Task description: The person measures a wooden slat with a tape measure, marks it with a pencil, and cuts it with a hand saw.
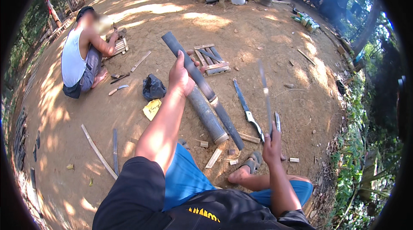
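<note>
Toward the left edge of the dirt ground point(107, 111), a co-worker point(74, 60) squats by a small slatted wooden frame point(121, 48). Nearby lie a knife point(118, 90), a black plastic bag point(153, 87) and, touching or just beside the bag, a yellow packet point(152, 108). Nearer the person, a long pale strip point(98, 149) and a shorter dark strip point(115, 152) lie on the ground.

The left hand point(182, 75) grips the upper part of a split bamboo length point(205, 89), which slants down to the right toward the feet. A thick bamboo tube point(205, 114) runs just beside it; whether they touch is unclear. Beyond is a second slatted frame point(217, 65).

Farther right, a saw point(247, 111) with a pale handle lies on the ground. The right hand point(272, 146) is closed around a long blade point(266, 96), pointing up and blurred; a shorter blade point(277, 121) shows just beside. Greenery point(357, 152) borders the ground's right edge.
</note>
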Demonstrator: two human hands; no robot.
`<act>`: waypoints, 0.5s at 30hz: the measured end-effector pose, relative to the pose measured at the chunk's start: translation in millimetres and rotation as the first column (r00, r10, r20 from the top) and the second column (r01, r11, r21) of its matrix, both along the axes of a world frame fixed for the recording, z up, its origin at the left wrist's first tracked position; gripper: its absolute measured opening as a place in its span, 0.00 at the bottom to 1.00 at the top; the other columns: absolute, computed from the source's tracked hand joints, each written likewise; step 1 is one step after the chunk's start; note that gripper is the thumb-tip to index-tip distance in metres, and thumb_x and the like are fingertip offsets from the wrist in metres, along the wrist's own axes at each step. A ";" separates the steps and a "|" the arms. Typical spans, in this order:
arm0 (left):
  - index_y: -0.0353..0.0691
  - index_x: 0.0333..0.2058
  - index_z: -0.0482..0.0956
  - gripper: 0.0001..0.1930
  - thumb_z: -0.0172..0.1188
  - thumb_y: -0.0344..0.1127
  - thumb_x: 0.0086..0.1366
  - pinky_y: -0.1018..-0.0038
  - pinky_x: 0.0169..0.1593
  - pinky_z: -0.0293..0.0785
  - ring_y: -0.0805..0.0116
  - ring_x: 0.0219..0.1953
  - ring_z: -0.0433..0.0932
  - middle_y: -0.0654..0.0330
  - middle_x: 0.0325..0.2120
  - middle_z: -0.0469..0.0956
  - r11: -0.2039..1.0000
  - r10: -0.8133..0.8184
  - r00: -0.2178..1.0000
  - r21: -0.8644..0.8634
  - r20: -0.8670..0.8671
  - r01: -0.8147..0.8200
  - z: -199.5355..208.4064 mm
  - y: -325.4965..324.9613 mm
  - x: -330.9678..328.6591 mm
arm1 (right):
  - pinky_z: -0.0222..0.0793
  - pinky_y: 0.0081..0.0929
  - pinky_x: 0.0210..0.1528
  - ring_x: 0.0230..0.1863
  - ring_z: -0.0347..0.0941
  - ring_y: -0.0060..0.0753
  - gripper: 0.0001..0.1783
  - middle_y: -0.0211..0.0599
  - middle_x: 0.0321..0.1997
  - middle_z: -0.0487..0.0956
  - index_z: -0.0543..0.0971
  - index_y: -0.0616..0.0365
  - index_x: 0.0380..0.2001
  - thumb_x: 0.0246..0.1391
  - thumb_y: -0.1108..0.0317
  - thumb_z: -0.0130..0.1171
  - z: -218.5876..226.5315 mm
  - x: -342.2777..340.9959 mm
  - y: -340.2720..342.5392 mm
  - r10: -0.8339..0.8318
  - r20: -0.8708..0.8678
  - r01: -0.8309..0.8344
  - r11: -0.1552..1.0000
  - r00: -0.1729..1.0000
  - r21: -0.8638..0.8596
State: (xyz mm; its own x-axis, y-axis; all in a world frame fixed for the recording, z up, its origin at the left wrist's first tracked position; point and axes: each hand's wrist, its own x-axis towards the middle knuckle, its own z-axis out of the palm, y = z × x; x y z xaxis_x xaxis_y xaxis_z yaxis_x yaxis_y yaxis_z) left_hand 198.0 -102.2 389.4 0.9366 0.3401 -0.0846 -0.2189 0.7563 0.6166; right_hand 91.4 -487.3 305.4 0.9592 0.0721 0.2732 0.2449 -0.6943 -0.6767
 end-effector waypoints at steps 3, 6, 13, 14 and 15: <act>0.42 0.46 0.70 0.23 0.49 0.59 0.76 0.51 0.51 0.78 0.61 0.43 0.77 0.57 0.38 0.76 0.995 -0.101 0.993 -0.011 0.068 0.102 7.0 -25.5 -0.3 | 0.68 0.41 0.56 0.52 0.73 0.53 0.30 0.53 0.49 0.75 0.67 0.61 0.67 0.64 0.65 0.59 12.7 2.2 49.6 0.095 0.123 -0.100 0.994 0.988 0.036; 0.41 0.46 0.70 0.28 0.46 0.64 0.75 0.55 0.49 0.79 0.58 0.46 0.80 0.55 0.41 0.77 0.982 -0.187 0.961 0.029 0.204 0.185 2.1 -37.2 -2.8 | 0.70 0.41 0.53 0.49 0.74 0.53 0.30 0.52 0.49 0.76 0.71 0.60 0.64 0.60 0.65 0.64 26.3 9.7 81.4 0.124 0.199 -0.137 0.989 0.972 0.052; 0.35 0.55 0.71 0.38 0.34 0.68 0.75 0.54 0.51 0.81 0.57 0.50 0.81 0.49 0.49 0.79 0.972 -0.234 0.954 0.066 0.185 0.226 24.8 -61.6 -20.8 | 0.71 0.38 0.54 0.49 0.75 0.48 0.31 0.49 0.48 0.77 0.75 0.59 0.61 0.54 0.65 0.71 36.9 15.3 111.7 0.170 0.152 -0.188 0.976 0.974 0.111; 0.35 0.54 0.71 0.38 0.34 0.69 0.75 0.54 0.51 0.81 0.57 0.50 0.81 0.50 0.47 0.79 0.973 -0.232 0.953 0.069 0.193 0.222 26.4 -62.2 -22.0 | 0.71 0.38 0.54 0.50 0.75 0.48 0.31 0.48 0.48 0.77 0.75 0.58 0.61 0.54 0.66 0.71 33.4 17.7 112.6 0.172 0.185 -0.195 0.974 0.968 0.117; 0.36 0.53 0.72 0.38 0.33 0.69 0.75 0.54 0.50 0.81 0.57 0.49 0.81 0.50 0.46 0.80 0.973 -0.230 0.952 0.071 0.202 0.220 26.8 -62.9 -22.7 | 0.71 0.38 0.55 0.50 0.75 0.48 0.31 0.48 0.49 0.77 0.75 0.58 0.61 0.54 0.66 0.72 31.5 19.3 113.1 0.173 0.218 -0.202 0.972 0.961 0.122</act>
